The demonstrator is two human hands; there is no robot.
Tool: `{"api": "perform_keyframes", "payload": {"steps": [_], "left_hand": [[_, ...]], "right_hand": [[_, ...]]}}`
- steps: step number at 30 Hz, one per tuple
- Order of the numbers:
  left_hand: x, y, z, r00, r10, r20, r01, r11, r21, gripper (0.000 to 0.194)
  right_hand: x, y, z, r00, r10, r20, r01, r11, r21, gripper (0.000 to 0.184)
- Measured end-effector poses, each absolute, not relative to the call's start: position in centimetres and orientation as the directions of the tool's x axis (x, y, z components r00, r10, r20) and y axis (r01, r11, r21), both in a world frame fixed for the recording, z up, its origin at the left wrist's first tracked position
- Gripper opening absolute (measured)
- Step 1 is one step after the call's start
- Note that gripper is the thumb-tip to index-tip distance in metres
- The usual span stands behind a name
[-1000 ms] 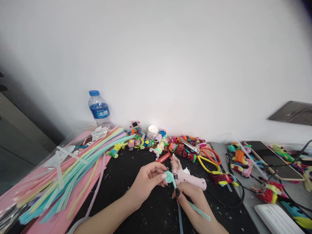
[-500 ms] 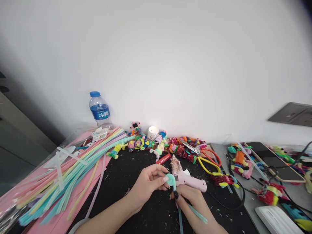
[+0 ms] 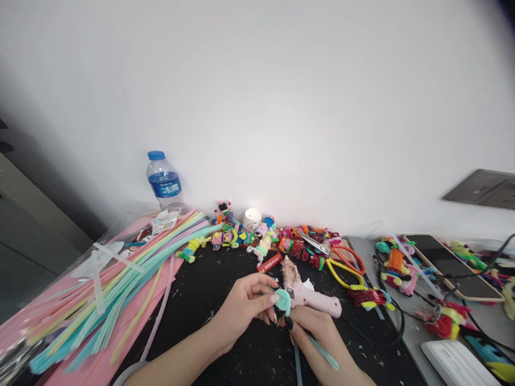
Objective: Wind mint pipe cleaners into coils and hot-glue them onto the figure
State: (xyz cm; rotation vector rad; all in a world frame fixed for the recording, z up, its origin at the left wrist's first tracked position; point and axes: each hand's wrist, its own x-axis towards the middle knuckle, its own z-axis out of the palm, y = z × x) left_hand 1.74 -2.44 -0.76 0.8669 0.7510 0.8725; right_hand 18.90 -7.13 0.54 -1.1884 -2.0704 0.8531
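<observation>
Between thumb and fingers, my left hand (image 3: 253, 301) pinches a mint-green pipe cleaner (image 3: 284, 301) whose end is wound into a flat round coil. Just to its right, my right hand (image 3: 317, 338) is closed on the straight part of the same pipe cleaner, and the loose tail sticks out below, lying across the hand. A pale pink hot glue gun (image 3: 316, 300) with a stained nozzle lies right behind both hands. Next to its tip is a small red stick-like piece (image 3: 269, 263) with white print.
Pastel pipe cleaners (image 3: 132, 284) lie bunched at left on pink sheets. A water bottle (image 3: 164, 182) and a paper cup (image 3: 252, 219) stand by the wall. Scissors (image 3: 346, 262), pipe-cleaner figures (image 3: 231, 236), a phone (image 3: 450, 265) and a white device (image 3: 458, 364) surround the black mat (image 3: 225, 359).
The coil has turned slightly and shifted a little downward in my fingers. The pipe cleaner's tail has moved slightly left and down, and my right hand has shifted slightly.
</observation>
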Motion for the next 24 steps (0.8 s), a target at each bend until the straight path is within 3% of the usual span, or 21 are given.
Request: {"api": "perform_keyframes", "payload": {"steps": [7, 24], "left_hand": [[1.69, -2.37, -0.66, 0.448, 0.878, -0.17, -0.279, 0.318, 0.906, 0.016], [1.56, -2.29, -0.26, 0.323, 0.938, -0.128, -0.203, 0.201, 0.958, 0.017]], "right_hand": [[18.92, -7.16, 0.7, -0.452, 0.869, 0.2, 0.513, 0.437, -0.739, 0.025], [19.19, -6.91, 0.51, -0.301, 0.922, 0.246, 0.567, 0.38, -0.731, 0.027]]}}
